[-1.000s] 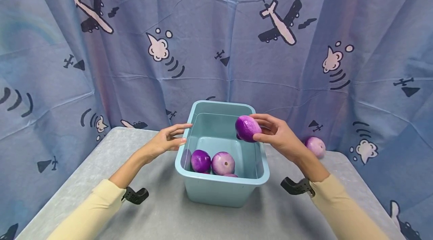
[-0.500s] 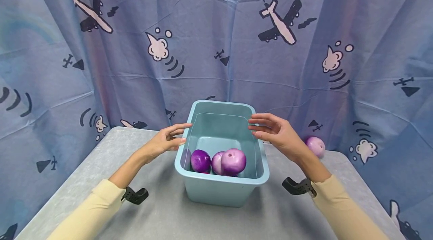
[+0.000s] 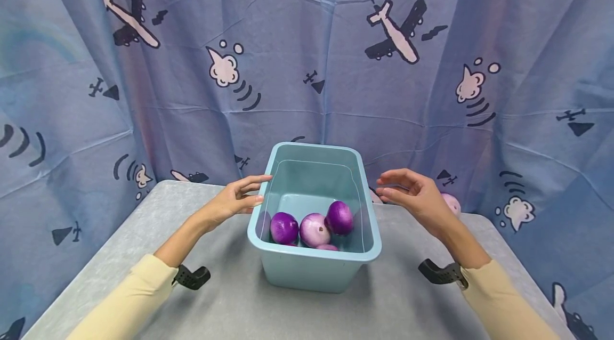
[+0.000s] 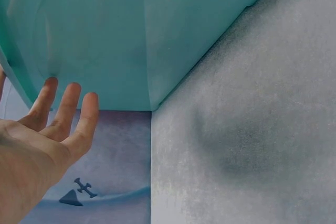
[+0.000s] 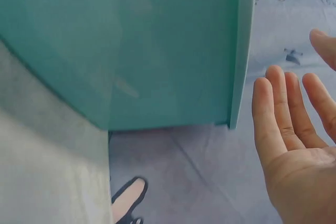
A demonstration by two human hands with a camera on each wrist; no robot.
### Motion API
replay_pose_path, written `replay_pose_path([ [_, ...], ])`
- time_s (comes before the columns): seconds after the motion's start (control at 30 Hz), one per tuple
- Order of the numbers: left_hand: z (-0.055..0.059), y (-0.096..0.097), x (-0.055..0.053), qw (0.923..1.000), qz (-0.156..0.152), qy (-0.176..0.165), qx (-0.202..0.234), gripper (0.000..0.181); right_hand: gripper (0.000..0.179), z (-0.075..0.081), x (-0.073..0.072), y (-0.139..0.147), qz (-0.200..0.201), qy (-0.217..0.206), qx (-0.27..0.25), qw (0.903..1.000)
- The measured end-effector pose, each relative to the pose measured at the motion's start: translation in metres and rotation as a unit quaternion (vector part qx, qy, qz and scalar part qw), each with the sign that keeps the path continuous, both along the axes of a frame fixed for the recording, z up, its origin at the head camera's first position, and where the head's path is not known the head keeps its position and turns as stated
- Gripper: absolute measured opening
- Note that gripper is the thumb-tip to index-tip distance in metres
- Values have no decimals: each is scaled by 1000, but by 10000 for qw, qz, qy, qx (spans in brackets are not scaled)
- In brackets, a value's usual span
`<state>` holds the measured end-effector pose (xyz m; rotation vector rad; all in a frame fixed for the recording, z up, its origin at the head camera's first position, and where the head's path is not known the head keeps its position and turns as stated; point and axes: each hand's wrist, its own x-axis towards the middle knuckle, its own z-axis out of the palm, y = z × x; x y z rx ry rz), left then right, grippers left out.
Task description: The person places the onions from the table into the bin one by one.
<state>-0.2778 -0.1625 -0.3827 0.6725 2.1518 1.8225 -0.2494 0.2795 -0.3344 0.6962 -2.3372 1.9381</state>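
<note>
A light blue plastic bin [image 3: 314, 270] stands mid-table with several purple onions in its near end. One dark onion [image 3: 284, 228] lies at the left, a paler onion [image 3: 314, 230] sits beside it, and another dark onion [image 3: 339, 217] rests against that one on the right. My left hand [image 3: 238, 196] touches the bin's left rim with relaxed, nearly straight fingers; the left wrist view shows these fingers [image 4: 67, 111] against the outer wall. Off the bin's right side, my right hand [image 3: 417, 197] hovers with loosely bent fingers and holds nothing.
Behind my right hand, a pale onion [image 3: 451, 203] sits at the table's back right, partly hidden. The grey table [image 3: 206, 297] ends at a blue curtain [image 3: 288, 63] printed with airplanes. A black wrist strap [image 3: 193, 277] is on each arm.
My right hand let go of a purple onion over the bin, and it dropped in and settled on the right. That hand then moved right, away from the bin. The left hand stayed put.
</note>
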Motion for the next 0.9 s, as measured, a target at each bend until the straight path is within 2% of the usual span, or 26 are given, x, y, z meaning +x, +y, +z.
replay_pose_path([
  [0.17, 0, 0, 1, 10000, -4, -20, 30, 60, 35, -10, 6, 18, -155, -85, 16, 9998],
  [0.47, 0, 0, 0, 10000, 4, -1, 15, 59, 33, -34, 15, 56, -693, -370, 81, 9969],
  [0.67, 0, 1, 0, 10000, 7, -25, -13, 59, 28, -46, 23, 81, -721, -503, -98, 9961],
  [0.9, 0, 1, 1, 10000, 48, -35, -55, 60, 26, -59, 27, 111, -593, -684, -653, 9937],
])
